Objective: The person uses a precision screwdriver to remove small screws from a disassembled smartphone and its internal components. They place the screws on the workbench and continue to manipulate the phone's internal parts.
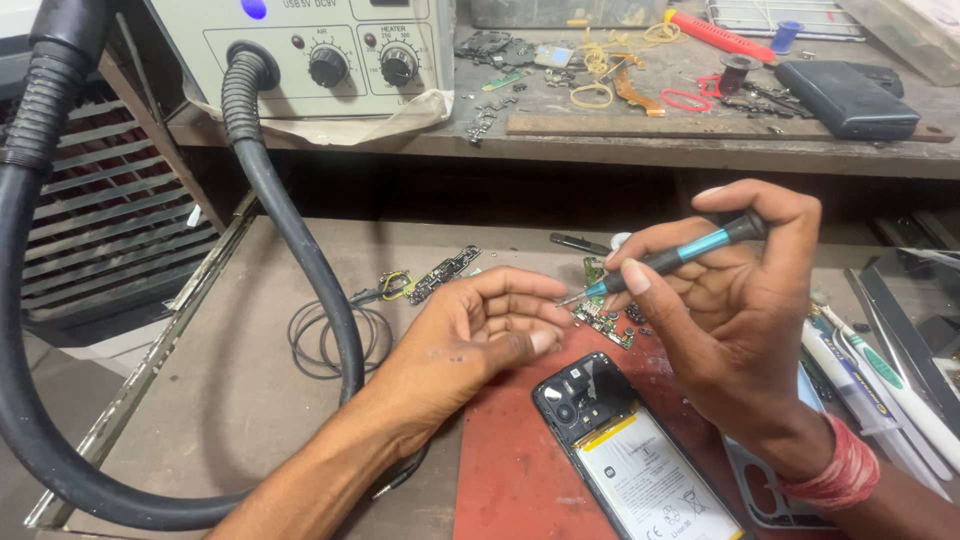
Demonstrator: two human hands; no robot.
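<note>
A thick black hose [300, 250] curves down the surface [230, 380]. The left hand [480, 330] rests palm-up, fingers loosely curled, empty. Its fingertips lie beside a small circuit board [603, 322], above an opened phone [630, 450]. The right hand [720, 300] pinches a teal-and-black precision screwdriver [670, 260], tip at the board.

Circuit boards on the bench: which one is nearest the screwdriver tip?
The small green board on the red mat, just below the screwdriver tip. The long dark board lies farther left, beyond the left hand.
</note>
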